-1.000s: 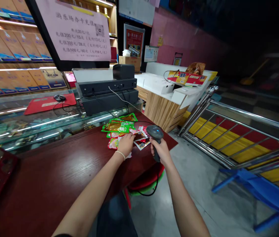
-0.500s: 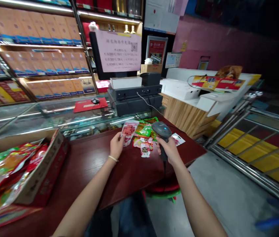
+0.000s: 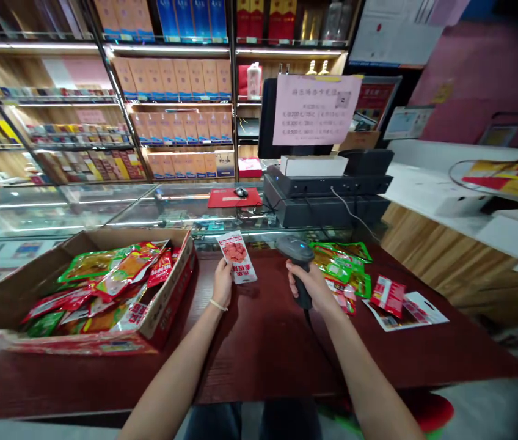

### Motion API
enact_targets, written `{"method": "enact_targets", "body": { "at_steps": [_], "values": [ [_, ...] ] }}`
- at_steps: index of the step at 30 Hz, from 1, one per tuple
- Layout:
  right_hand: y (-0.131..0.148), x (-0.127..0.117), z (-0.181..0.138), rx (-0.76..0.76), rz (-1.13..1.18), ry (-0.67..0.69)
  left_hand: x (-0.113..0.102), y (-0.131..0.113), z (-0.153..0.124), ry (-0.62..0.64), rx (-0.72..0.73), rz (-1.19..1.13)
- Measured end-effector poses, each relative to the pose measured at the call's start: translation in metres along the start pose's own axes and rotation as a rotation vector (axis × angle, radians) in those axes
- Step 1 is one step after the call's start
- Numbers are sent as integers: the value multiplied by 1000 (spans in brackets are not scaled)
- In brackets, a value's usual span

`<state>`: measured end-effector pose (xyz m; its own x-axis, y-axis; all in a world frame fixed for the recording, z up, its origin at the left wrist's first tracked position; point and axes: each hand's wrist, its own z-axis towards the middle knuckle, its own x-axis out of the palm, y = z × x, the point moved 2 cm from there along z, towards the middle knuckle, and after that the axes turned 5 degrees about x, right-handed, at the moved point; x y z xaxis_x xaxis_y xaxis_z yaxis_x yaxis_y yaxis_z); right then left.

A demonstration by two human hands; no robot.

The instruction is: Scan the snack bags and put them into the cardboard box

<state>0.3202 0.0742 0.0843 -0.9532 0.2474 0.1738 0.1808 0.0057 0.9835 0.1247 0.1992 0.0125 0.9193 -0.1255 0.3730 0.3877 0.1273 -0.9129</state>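
My left hand (image 3: pixel 222 282) grips a small white and red snack packet (image 3: pixel 237 256) and holds it upright above the dark red counter (image 3: pixel 259 348). My right hand (image 3: pixel 310 286) is wrapped round the handle of a grey barcode scanner (image 3: pixel 296 255), whose head points toward the packet. Several loose snack packets (image 3: pixel 355 284), green and red, lie on the counter just right of the scanner. A cardboard box (image 3: pixel 162 305) full of snack packets stands on the counter to the left of my left hand.
Behind the counter runs a glass display case (image 3: pixel 103 211), with a black cash register (image 3: pixel 327 195) and a monitor carrying a pink notice (image 3: pixel 314 109). A red mouse mat with a mouse (image 3: pixel 235 197) lies on the glass. Shelves of boxed goods fill the back wall. A white and wood counter (image 3: pixel 446 201) stands right.
My left hand lifted a white and red packet off the pile and carried it left in front of the scanner. The view swung left, so the box of snacks came into sight.
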Motion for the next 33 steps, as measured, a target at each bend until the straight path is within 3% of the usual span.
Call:
{"method": "enact_targets", "body": {
  "at_steps": [3, 5, 11, 15, 17, 20, 26, 29, 33],
  "values": [
    [-13, 2, 12, 26, 20, 33, -7, 2, 2, -72, -97, 16],
    [-21, 1, 15, 34, 22, 43, -9, 1, 2, -50, -221, -49],
    [-29, -5, 11, 85, -2, 6, -8, -17, -5, 349, -497, -394],
    [-24, -6, 6, 77, 9, -6, -7, -16, -13, 439, -509, -305],
    [-23, -6, 6, 65, 8, -9, -5, -9, -15, 430, -492, -212],
    [-25, -6, 6, 52, -11, -8, -5, 2, -12, 315, -389, -61],
    [-38, -7, 9, 47, -186, -56, -27, 2, 10, 186, 89, 661],
    [-43, -6, 10, 38, -306, -29, -38, 4, 17, 189, 141, 836],
    [-48, -5, 9, 22, -370, 4, -40, 8, 19, 203, 133, 805]
  ]
}}
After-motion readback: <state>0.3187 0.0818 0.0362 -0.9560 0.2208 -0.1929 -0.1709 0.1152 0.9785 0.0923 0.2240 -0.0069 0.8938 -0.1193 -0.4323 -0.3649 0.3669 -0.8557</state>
